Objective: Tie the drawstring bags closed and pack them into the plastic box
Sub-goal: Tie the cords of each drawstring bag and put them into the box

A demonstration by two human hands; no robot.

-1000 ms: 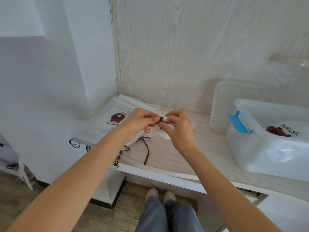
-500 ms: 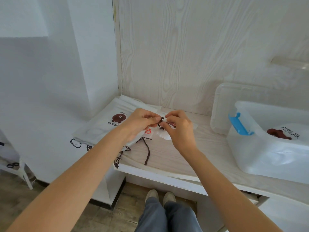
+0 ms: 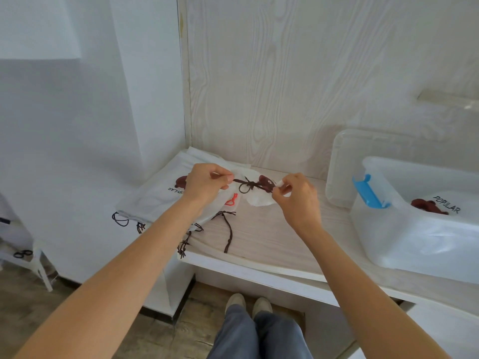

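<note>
**Cord pulled taut over the bench**

Pale wood-grain wall panel [image 3: 298,73] behind, plain white wall to the left, wooden floor below. Light wood-grain bench [image 3: 259,239] carrying everything. Translucent plastic box [image 3: 414,229] at right, cut off by the frame edge, blue latch [image 3: 369,191] on its near end, one packed bag [image 3: 440,207] inside, only partly readable through the wall. Clear lid [image 3: 344,161] leaning behind it. Stack of flat white bags [image 3: 155,200] at left, loose cords trailing over the bench edge. Small white drawstring bag [image 3: 259,198] held above the bench between both hands. Left hand [image 3: 206,183] and right hand [image 3: 298,195] apart, each pinching one end of the dark cord [image 3: 247,184], knot and small loop midway. Fingertip grip itself hard to make out
</note>
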